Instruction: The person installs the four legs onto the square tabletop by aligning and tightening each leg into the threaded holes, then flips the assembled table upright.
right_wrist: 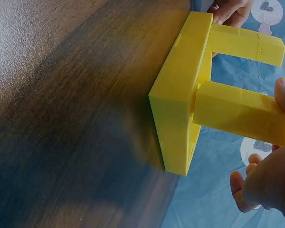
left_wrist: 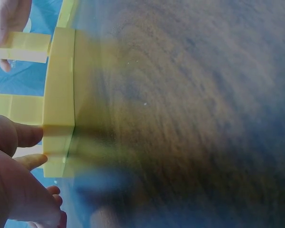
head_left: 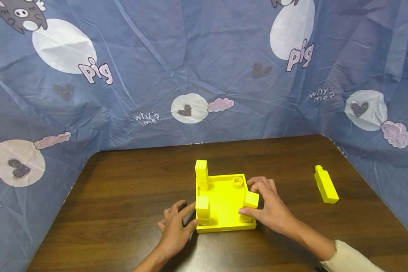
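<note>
Cream fabric sleeve (head_left: 350, 258): at the right wrist, behind the right fingers.
Left hand (head_left: 177, 228): thumb and index finger extended, narrow gap between them; 2 tips touch the tray's left side at its near corner.
Right hand (head_left: 270, 206): thumb and fingers narrowed, pinching 1 leg.
Held leg (head_left: 252, 199): yellow square-section post, plastic-looking; upright at the near right corner, upper end between right thumb and fingers. Seating depth: cannot tell.
Near left leg (head_left: 203, 209): matching yellow post, upright, just beside the left fingertips.
Tray (head_left: 224, 206): yellow, square, plastic-looking, low-rimmed; flat on the tabletop, between the 2 hands.
Far left leg (head_left: 201, 173): matching yellow post, upright, beyond the left fingertips.
Socket (head_left: 238, 183): yellow round ring at the far right corner, near the right fingers.
Loose leg (head_left: 326, 186): yellow post with narrow round neck, lying well apart, right of the right fingers.
Tabletop (head_left: 129, 189): brown wood-grain, under and beyond all fingers.
Backdrop (head_left: 139, 83): blue printed fabric, creased, farthest from the fingers.
</note>
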`<state>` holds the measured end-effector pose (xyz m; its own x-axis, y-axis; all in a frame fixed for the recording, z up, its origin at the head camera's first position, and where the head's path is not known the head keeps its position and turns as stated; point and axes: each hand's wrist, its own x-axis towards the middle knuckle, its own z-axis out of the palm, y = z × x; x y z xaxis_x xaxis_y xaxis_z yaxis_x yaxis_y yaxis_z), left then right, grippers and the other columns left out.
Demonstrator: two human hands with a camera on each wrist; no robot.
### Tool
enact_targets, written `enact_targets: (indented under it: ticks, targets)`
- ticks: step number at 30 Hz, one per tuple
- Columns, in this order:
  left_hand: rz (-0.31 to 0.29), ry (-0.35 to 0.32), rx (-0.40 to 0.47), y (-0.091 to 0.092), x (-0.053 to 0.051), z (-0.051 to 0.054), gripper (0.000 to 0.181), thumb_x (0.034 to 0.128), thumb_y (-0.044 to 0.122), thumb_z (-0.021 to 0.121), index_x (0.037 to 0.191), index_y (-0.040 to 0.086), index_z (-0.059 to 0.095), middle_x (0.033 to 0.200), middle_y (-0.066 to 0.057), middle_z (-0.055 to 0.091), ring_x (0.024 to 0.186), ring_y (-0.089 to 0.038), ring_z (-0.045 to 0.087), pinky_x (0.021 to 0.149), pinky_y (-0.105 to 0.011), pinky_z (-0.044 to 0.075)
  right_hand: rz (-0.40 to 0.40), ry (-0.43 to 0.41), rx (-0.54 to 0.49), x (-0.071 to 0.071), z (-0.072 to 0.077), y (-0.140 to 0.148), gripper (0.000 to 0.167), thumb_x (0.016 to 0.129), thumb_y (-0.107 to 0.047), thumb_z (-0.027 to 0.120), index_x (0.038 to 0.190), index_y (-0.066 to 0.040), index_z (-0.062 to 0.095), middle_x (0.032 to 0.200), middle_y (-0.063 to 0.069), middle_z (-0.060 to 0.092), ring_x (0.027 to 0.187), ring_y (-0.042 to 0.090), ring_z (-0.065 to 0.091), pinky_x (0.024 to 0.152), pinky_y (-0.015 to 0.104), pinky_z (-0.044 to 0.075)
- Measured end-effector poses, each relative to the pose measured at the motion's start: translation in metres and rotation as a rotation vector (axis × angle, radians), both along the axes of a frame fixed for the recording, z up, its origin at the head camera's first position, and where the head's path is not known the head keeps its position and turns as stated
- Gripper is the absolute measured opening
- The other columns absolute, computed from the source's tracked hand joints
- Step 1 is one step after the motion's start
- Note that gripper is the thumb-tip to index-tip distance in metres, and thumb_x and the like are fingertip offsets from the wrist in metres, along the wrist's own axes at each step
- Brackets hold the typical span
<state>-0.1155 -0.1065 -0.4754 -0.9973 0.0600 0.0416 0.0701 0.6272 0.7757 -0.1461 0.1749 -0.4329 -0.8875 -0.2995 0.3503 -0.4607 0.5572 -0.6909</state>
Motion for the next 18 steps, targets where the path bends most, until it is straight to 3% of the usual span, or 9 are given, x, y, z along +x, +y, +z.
enact_targets:
  ticks: [4,9,11,14,18]
  targets:
    - [-0.001,-0.003,0.002,0.000,0.000,0.000,0.047,0.0876,0.016,0.070,0.133,0.020,0.060,0.144,-0.016,0.040,0.127,-0.037,0.028,0.084,-0.052,0.013,0.045,-0.036,-0.006,-0.001,0.001,0.004,0.050,0.071,-0.025,0.087,0.099,-0.018,0.046,0.128,-0.003,0.046,0.112,0.017,0.032,0.087,0.046,0.036]
    - [0.003,0.001,-0.002,0.000,-0.001,-0.001,0.046,0.0873,0.016,0.070,0.132,0.020,0.060,0.144,-0.016,0.041,0.127,-0.037,0.028,0.084,-0.052,0.014,0.169,-0.080,-0.017,-0.004,0.009,0.019,0.061,0.077,-0.019,0.081,0.130,-0.026,0.051,0.144,-0.001,0.034,0.124,0.024,0.026,0.089,0.061,0.033]
    - [0.004,0.002,-0.003,0.000,-0.001,-0.001,0.047,0.0871,0.016,0.071,0.132,0.020,0.060,0.144,-0.016,0.041,0.127,-0.037,0.028,0.084,-0.052,0.014,0.215,-0.087,-0.015,-0.005,0.011,0.024,0.063,0.080,-0.017,0.078,0.137,-0.027,0.052,0.147,-0.002,0.033,0.127,0.027,0.024,0.089,0.065,0.032]
    - [0.004,0.002,0.000,0.000,-0.001,-0.001,0.047,0.0869,0.015,0.071,0.132,0.020,0.060,0.144,-0.016,0.041,0.127,-0.038,0.028,0.084,-0.052,0.013,0.260,-0.096,-0.014,-0.006,0.013,0.027,0.055,0.084,-0.016,0.074,0.135,-0.026,0.056,0.149,0.000,0.035,0.129,0.028,0.025,0.089,0.065,0.031]
    - [0.003,0.000,0.004,0.000,0.000,-0.001,0.047,0.0871,0.016,0.071,0.132,0.020,0.060,0.144,-0.016,0.041,0.127,-0.038,0.028,0.084,-0.052,0.013,0.237,-0.087,-0.027,-0.005,0.012,0.023,0.045,0.084,-0.017,0.075,0.126,-0.026,0.061,0.143,0.000,0.042,0.123,0.023,0.031,0.090,0.058,0.034]
